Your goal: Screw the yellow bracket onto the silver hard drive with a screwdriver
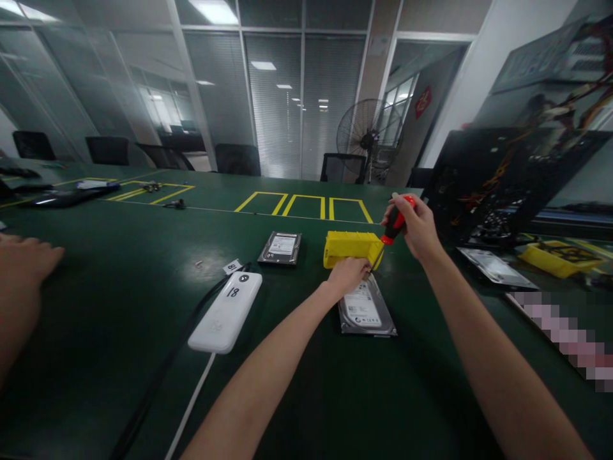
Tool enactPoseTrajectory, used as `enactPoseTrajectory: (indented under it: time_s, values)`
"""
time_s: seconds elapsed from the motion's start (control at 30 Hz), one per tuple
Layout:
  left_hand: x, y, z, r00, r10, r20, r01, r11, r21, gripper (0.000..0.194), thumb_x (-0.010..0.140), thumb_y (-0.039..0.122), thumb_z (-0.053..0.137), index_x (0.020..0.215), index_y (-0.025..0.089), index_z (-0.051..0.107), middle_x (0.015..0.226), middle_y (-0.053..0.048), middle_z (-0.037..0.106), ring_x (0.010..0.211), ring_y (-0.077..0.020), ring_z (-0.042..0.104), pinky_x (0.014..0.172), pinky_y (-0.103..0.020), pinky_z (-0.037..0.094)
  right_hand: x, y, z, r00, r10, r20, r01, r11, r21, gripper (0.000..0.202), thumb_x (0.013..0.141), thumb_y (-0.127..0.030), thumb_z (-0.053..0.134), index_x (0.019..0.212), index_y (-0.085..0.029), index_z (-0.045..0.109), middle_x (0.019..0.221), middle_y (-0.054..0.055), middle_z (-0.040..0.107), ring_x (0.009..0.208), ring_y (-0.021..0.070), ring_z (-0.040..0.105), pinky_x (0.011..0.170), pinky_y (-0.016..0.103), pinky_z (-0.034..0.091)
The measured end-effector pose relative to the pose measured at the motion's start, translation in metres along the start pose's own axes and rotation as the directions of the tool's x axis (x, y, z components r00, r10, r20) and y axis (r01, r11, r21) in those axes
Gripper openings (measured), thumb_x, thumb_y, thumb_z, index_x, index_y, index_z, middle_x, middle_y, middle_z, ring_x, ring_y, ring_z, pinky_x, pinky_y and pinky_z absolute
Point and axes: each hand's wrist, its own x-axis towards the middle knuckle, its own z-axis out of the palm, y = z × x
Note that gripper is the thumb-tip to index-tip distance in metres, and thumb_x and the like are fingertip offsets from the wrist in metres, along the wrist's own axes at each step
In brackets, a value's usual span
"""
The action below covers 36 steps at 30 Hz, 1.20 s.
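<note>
A silver hard drive with a white label lies flat on the dark green table before me. My right hand grips a red and black screwdriver, its shaft slanting down to the left toward the drive's far end. My left hand rests at that far end, fingers closed around the screwdriver's tip; whatever they pinch there is hidden. Right behind the left hand stands a yellow plastic bin. A second hard drive lies apart, to the left of the bin.
A white power bank marked 18, with cables, lies left of my forearm. Another person's hand rests at the far left. To the right are an open computer case, another drive and a yellow tray. Yellow tape outlines mark the table.
</note>
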Motion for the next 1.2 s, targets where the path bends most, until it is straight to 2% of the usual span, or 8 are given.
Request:
enactPoseTrajectory:
  time_s: [0.17,0.33,0.53,0.67,0.77,0.93,1.03,1.2]
  values:
    - [0.0006,-0.0018,0.0024,1.000,0.025,-0.007,-0.025,1.000,0.004,0.029,0.096,0.026,0.036,0.113,0.019,0.059,0.111,-0.006,0.065,0.099,-0.0196,0.062,0.083,-0.032,0.050,-0.0003,0.0013,0.0006,1.000,-0.031,-0.006,0.031,1.000,0.005,0.028,0.077,-0.048,0.063,0.078,-0.020,0.058,0.064,-0.004,0.053,0.049,0.0076,0.054,0.048,0.022,0.049]
    - [0.0002,-0.0002,0.0006,1.000,0.014,-0.008,-0.014,0.999,0.030,0.028,0.096,0.026,0.038,0.113,0.020,0.059,0.110,-0.006,0.066,0.099,-0.0203,0.062,0.083,-0.032,0.050,0.0006,0.0052,-0.0004,0.999,-0.004,0.044,0.001,0.998,0.061,0.032,0.081,-0.053,0.051,0.086,-0.023,0.058,0.069,-0.003,0.053,0.058,0.0104,0.058,0.058,0.026,0.055]
    - [-0.0012,0.0031,-0.0035,1.000,-0.004,0.021,0.003,1.000,0.031,0.029,0.096,0.026,0.037,0.115,0.021,0.059,0.111,-0.006,0.065,0.100,-0.0195,0.062,0.083,-0.030,0.050,0.0013,0.0080,0.0021,1.000,-0.016,-0.021,0.016,1.000,-0.023,0.031,0.074,-0.046,0.065,0.086,-0.024,0.047,0.074,-0.004,0.057,0.059,0.0087,0.059,0.062,0.024,0.054]
    - [-0.0005,0.0028,-0.0028,1.000,-0.015,0.025,0.014,0.999,0.038,0.030,0.096,0.026,0.037,0.116,0.022,0.059,0.111,-0.006,0.066,0.101,-0.0201,0.062,0.084,-0.031,0.050,0.0002,0.0069,0.0043,0.999,-0.016,-0.035,0.016,1.000,-0.015,0.037,0.070,-0.041,0.071,0.085,-0.025,0.040,0.067,-0.007,0.056,0.053,0.0083,0.056,0.056,0.023,0.052]
    - [-0.0001,0.0018,-0.0017,1.000,-0.005,0.024,0.004,0.999,0.037,0.030,0.096,0.026,0.036,0.116,0.022,0.059,0.112,-0.006,0.065,0.101,-0.0197,0.062,0.084,-0.031,0.050,-0.0005,0.0056,0.0044,0.999,-0.033,-0.022,0.033,0.999,0.017,0.034,0.071,-0.040,0.069,0.084,-0.025,0.042,0.064,-0.008,0.053,0.050,0.0077,0.053,0.054,0.023,0.052]
    - [0.0002,-0.0005,0.0006,1.000,0.012,0.006,-0.012,1.000,0.025,0.029,0.096,0.026,0.037,0.115,0.020,0.059,0.110,-0.006,0.066,0.098,-0.0196,0.062,0.081,-0.032,0.051,0.0001,0.0056,0.0030,0.999,0.012,0.038,-0.014,0.998,0.056,0.025,0.078,-0.047,0.057,0.090,-0.024,0.054,0.070,-0.004,0.053,0.056,0.0084,0.056,0.060,0.026,0.055]
    - [0.0004,-0.0010,0.0012,1.000,0.018,-0.006,-0.018,1.000,0.005,0.029,0.096,0.026,0.037,0.114,0.020,0.059,0.108,-0.005,0.066,0.097,-0.0196,0.063,0.080,-0.032,0.051,0.0007,0.0070,0.0034,1.000,0.004,0.028,-0.005,0.999,0.035,0.028,0.075,-0.047,0.064,0.086,-0.024,0.055,0.073,-0.004,0.053,0.059,0.0085,0.057,0.061,0.026,0.056]
    - [-0.0007,0.0017,-0.0030,1.000,0.009,0.018,-0.009,1.000,0.016,0.029,0.096,0.025,0.037,0.114,0.020,0.059,0.111,-0.006,0.065,0.099,-0.0190,0.062,0.083,-0.031,0.050,-0.0008,0.0056,0.0050,1.000,-0.016,0.014,0.017,1.000,-0.009,0.032,0.070,-0.043,0.071,0.081,-0.024,0.048,0.071,-0.005,0.056,0.054,0.0087,0.056,0.056,0.026,0.055]
